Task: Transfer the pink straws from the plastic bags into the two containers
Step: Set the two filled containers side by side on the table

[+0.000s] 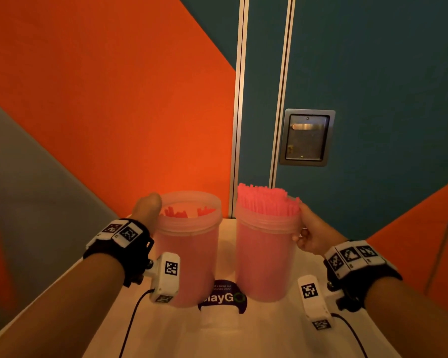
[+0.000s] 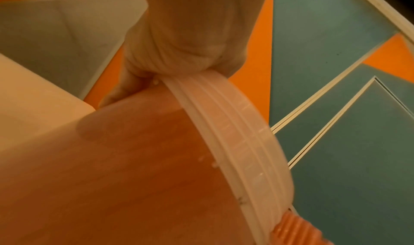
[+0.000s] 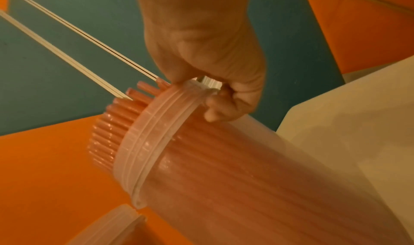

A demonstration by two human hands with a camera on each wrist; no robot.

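Two translucent plastic containers stand side by side over the white table (image 1: 264,329). The left container (image 1: 189,249) holds pink straws (image 1: 184,212) that end below its rim. My left hand (image 1: 149,208) grips that rim, thumb inside; the left wrist view shows the hand (image 2: 177,61) clamped on the ribbed rim (image 2: 237,137). The right container (image 1: 265,254) is packed with pink straws (image 1: 267,200) that stick out above it. My right hand (image 1: 305,229) pinches its rim, as the right wrist view shows (image 3: 208,93) beside the straw ends (image 3: 112,130). No plastic bag shows.
A purple round sticker (image 1: 224,298) lies on the table between the containers. Behind the table rises an orange and teal wall with a recessed metal door handle (image 1: 307,136). Cables run from both wrist cameras along the table's near part.
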